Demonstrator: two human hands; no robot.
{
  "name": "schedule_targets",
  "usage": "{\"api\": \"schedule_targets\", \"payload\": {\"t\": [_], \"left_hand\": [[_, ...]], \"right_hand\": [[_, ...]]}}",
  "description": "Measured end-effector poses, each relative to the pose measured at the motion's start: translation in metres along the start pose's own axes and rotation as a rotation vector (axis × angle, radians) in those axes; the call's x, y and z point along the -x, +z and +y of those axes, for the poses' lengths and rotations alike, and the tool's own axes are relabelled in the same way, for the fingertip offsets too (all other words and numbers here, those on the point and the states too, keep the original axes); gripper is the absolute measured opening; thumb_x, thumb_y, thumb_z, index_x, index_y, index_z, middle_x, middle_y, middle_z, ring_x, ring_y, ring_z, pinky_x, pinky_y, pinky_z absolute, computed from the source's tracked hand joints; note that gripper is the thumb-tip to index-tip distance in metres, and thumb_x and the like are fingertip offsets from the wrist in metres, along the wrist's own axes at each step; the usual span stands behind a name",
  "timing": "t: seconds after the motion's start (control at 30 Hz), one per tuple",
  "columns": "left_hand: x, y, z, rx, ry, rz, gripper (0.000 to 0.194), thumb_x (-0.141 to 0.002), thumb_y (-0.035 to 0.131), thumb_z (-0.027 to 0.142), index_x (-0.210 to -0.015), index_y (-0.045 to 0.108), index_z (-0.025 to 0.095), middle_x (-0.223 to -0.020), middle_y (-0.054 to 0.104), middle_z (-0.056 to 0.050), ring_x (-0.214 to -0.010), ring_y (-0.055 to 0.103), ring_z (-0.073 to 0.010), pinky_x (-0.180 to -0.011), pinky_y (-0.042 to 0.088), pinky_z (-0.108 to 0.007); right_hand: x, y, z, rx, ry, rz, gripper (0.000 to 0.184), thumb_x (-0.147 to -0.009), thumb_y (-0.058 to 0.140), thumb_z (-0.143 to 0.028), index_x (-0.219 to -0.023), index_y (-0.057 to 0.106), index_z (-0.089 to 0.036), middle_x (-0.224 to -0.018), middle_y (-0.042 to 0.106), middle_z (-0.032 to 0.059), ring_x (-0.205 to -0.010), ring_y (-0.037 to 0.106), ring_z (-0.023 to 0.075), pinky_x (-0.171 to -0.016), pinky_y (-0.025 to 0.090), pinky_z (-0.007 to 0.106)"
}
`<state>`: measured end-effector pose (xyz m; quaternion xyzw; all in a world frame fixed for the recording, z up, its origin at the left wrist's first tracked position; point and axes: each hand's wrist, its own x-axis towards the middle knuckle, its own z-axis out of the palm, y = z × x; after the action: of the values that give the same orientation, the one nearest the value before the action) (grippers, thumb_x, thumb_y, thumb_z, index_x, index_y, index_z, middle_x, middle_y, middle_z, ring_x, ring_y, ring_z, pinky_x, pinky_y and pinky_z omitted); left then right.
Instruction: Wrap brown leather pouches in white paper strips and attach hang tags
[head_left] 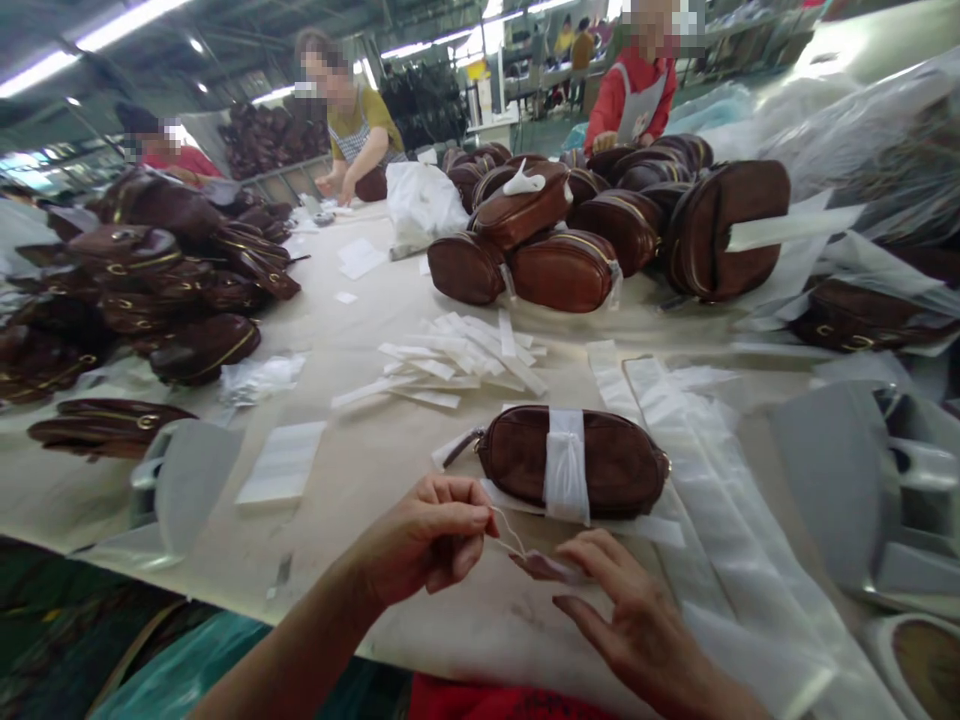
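My left hand [435, 530] is closed, pinching a thin white string [508, 525] between thumb and forefinger. From that string hangs a small brown tag [544, 566], which seems to be in a clear sleeve. My right hand [615, 600] is beside the tag, thumb and fingers apart, its fingertips at the tag's edge; whether they touch it I cannot tell. Just beyond both hands lies a dark brown leather pouch [495, 455], a white paper band [566, 465] wrapped around its middle. A zipper pull [463, 448] sticks out at its left end.
Loose white paper strips [457, 360] lie behind the pouch. Brown bags are piled at left [142, 270] and at back right [562, 270]. Grey tape dispensers stand at left [180, 480] and right [832, 480]. Long clear plastic sleeves [735, 530] cover the right side. Several people work beyond.
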<state>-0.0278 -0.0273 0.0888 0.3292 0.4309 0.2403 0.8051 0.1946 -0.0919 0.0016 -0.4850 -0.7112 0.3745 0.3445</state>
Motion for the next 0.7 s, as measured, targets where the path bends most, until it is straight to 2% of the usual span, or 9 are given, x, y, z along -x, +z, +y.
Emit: {"api": "schedule_targets", "payload": {"t": [0.07,0.17,0.23,0.33,0.43,0.6,0.7], "left_hand": [[-0.002,0.006,-0.007,-0.079,-0.054,-0.034,0.019,-0.073,0.065,0.030,-0.074,0.059,0.013,-0.043,0.055,0.001,-0.027,0.034,-0.0038,-0.026,0.023,-0.012],[-0.003,0.020,-0.015,-0.242,-0.112,-0.084,0.014,-0.073,0.059,0.027,-0.073,0.056,0.013,-0.047,0.056,0.002,-0.029,0.037,-0.0035,-0.029,0.027,-0.012],[-0.001,0.027,-0.017,-0.376,-0.077,-0.063,0.008,-0.072,0.053,0.022,-0.069,0.054,0.014,-0.049,0.054,0.004,-0.032,0.038,-0.0035,-0.030,0.029,-0.012],[0.004,0.026,-0.019,-0.550,0.027,0.010,0.010,-0.071,0.046,0.013,-0.072,0.056,0.014,-0.055,0.053,0.005,-0.037,0.039,-0.0034,-0.032,0.029,-0.012],[0.005,0.014,-0.024,-0.632,0.056,0.099,0.011,-0.071,0.045,0.012,-0.074,0.055,0.015,-0.054,0.051,0.006,-0.037,0.039,-0.0040,-0.033,0.027,-0.013],[0.000,-0.004,-0.032,-0.650,0.201,0.199,0.009,-0.072,0.049,0.012,-0.066,0.054,0.016,-0.052,0.047,0.006,-0.039,0.037,-0.0041,-0.038,0.026,-0.015],[-0.007,-0.017,-0.033,-0.567,0.227,0.222,0.010,-0.075,0.050,0.018,-0.068,0.056,0.015,-0.052,0.047,0.005,-0.038,0.037,-0.0049,-0.037,0.027,-0.016]], "right_hand": [[0.000,-0.003,-0.008,0.002,-0.069,0.091,0.036,-0.084,0.058,-0.027,-0.119,0.056,-0.022,-0.113,0.063,0.0096,-0.104,0.060,0.0228,-0.087,0.051,0.033],[-0.009,0.004,-0.024,-0.164,-0.054,0.050,0.038,-0.090,0.048,-0.030,-0.128,0.049,-0.027,-0.125,0.059,0.0063,-0.115,0.056,0.0206,-0.095,0.047,0.031],[-0.016,0.013,-0.032,-0.328,0.030,-0.036,0.037,-0.093,0.043,-0.036,-0.128,0.049,-0.026,-0.117,0.063,0.0054,-0.107,0.060,0.0187,-0.088,0.050,0.028],[-0.025,0.026,-0.037,-0.463,0.139,-0.148,0.040,-0.095,0.036,-0.044,-0.120,0.055,-0.020,-0.084,0.067,0.0035,-0.076,0.064,0.0150,-0.069,0.052,0.023],[-0.031,0.031,-0.033,-0.370,0.126,-0.152,0.038,-0.092,0.042,-0.044,-0.114,0.060,-0.018,-0.069,0.063,0.0005,-0.060,0.059,0.0120,-0.058,0.049,0.020],[-0.048,0.024,-0.027,-0.162,0.017,-0.132,0.028,-0.088,0.053,-0.038,-0.106,0.069,-0.024,-0.082,0.068,0.0027,-0.074,0.064,0.0146,-0.067,0.051,0.020],[-0.064,0.017,-0.027,-0.039,0.010,-0.148,0.026,-0.087,0.054,-0.039,-0.091,0.074,-0.024,-0.067,0.063,0.0016,-0.061,0.061,0.0129,-0.055,0.048,0.019]]}}
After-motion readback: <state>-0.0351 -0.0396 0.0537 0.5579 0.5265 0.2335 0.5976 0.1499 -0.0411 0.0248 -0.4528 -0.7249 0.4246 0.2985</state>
